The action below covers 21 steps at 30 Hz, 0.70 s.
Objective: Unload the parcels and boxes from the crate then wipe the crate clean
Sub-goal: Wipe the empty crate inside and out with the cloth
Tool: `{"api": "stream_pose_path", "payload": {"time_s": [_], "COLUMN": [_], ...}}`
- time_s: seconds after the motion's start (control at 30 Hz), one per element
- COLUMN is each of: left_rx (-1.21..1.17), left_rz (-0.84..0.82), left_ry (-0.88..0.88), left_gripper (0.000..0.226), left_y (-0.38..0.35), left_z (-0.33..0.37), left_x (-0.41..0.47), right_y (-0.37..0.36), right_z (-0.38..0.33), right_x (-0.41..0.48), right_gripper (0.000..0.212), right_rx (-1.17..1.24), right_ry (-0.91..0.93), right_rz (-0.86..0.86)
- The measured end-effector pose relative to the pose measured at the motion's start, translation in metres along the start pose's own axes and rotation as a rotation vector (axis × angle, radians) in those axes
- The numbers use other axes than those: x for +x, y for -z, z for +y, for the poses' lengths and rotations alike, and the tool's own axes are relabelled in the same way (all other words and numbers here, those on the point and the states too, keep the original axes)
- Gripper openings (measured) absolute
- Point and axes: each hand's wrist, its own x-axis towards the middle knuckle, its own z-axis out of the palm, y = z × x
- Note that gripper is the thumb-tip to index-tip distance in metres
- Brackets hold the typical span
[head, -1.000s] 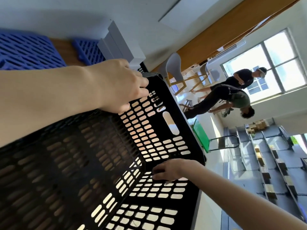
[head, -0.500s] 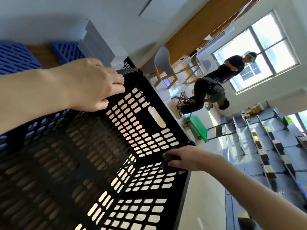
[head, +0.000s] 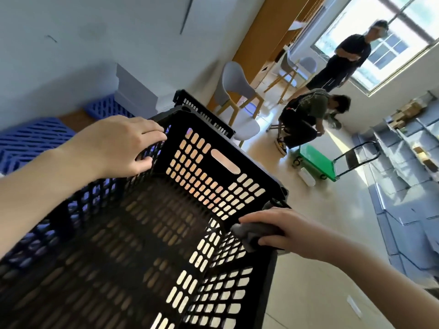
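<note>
A black slotted plastic crate [head: 206, 172] fills the lower left of the head view, its inside bare of parcels. My left hand [head: 116, 146] grips the crate's left rim near the far corner, fingers curled over the edge. At the right rim, my right hand [head: 273, 227] holds a dark grey cloth [head: 249, 233] pressed against the top edge near the far right corner.
Blue plastic crates [head: 31, 138] and stacked white boxes [head: 135, 91] stand at the left by the wall. A second black crate [head: 202, 110] sits behind mine. Two people [head: 308, 115], grey chairs, a green trolley [head: 316, 162] and grey shelving [head: 403, 162] stand at the right.
The view has swung so the crate sits more level. My right hand slid along the right rim with the cloth. My left hand kept its grip on the left rim.
</note>
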Motion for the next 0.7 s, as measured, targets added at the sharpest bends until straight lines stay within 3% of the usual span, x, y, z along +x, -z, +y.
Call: {"api": "stream_pose_path", "payload": {"time_s": [0.27,0.43,0.7], "left_rx": [0.065,-0.023,0.05], "left_rz": [-0.002,0.005,-0.002], "left_ry": [0.034,0.277,0.801], "left_gripper": [0.041,0.042,0.043], "left_y": [0.012,0.034,0.078], "left_z": [0.012,0.037,0.127], "left_x": [-0.005,-0.036,-0.149], "right_y": [-0.02,-0.013,0.005], "right_z": [-0.036,-0.043,-0.058], "right_x": [0.041,0.073,0.119], "right_gripper": [0.051,0.052,0.052], "right_rx": [-0.06,-0.148,-0.041], "right_ry": [0.423,0.654,1.003], "right_rz": [0.319,0.398,0.264]}}
